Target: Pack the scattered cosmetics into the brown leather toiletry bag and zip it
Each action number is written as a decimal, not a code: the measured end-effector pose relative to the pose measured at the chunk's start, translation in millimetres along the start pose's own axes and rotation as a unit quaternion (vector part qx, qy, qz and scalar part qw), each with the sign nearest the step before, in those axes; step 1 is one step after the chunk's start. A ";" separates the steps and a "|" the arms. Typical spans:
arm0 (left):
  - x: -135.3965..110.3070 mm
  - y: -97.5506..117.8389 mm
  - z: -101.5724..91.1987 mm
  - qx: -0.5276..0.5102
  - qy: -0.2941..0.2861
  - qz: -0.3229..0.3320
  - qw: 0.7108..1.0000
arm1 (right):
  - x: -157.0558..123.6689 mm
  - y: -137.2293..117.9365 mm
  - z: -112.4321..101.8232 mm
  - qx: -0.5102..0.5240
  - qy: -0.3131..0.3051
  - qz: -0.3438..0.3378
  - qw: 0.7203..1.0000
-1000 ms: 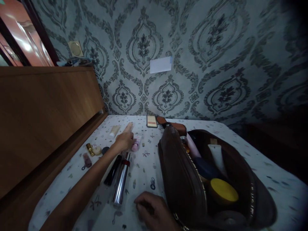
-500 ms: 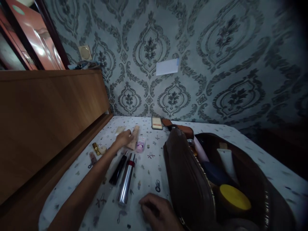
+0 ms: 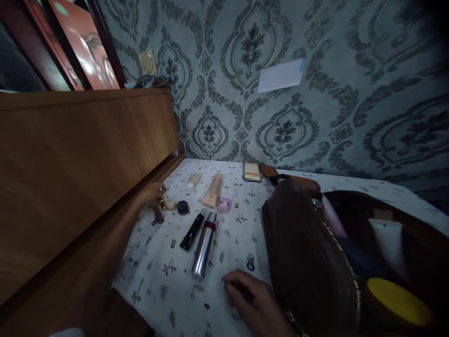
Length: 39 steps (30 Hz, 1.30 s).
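My left hand is at the left edge of the bed, beside a gold lipstick tube; blur hides whether its fingers touch anything. Close by lie a small brownish tube, a round cream-coloured item and a dark round jar. My right hand rests on the sheet, loosely curled, thumb apart from the fingers, holding nothing. Ahead of it lie a silver bottle with a red band, a black tube, a beige tube, a pink-and-white tube and a small pale tube.
A dark brown zip bag stands open on the right, with a yellow lid and a white tube inside. A small pale box lies near the wall. A wooden panel borders the left side.
My left hand has moved left from the beige tube to beside the gold lipstick tube. The view has turned left. My right hand stays on the sheet by the bag.
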<state>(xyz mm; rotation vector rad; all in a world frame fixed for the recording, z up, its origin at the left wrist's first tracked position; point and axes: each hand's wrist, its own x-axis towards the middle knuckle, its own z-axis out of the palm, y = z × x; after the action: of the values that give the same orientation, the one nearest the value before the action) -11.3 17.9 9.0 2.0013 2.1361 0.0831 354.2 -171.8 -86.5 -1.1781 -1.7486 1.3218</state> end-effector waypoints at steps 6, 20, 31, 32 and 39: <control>-23.9 -5.6 18.4 -0.035 0.006 0.072 0.997 | -0.7 1.4 0.7 -0.010 -0.005 0.000 1.000; -39.8 9.1 33.2 -0.211 0.029 0.129 0.968 | -1.5 -6.1 -0.2 -0.009 0.004 0.010 1.000; -68.5 40.7 24.1 -0.519 -0.064 0.201 0.829 | -0.9 -2.5 0.2 -0.011 0.002 -0.005 1.000; -71.9 47.2 25.8 -0.535 -0.074 0.208 0.815 | -1.1 -2.9 0.1 -0.009 0.003 -0.006 1.000; -97.7 96.2 30.4 -0.653 -0.161 0.259 0.693 | -3.5 -2.2 -0.2 -0.005 0.002 -0.017 1.000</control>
<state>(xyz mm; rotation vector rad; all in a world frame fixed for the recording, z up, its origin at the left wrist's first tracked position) 94.0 -75.0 8.6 1.3624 0.6676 0.9427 355.1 -175.1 -84.3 -1.1510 -1.7667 1.2904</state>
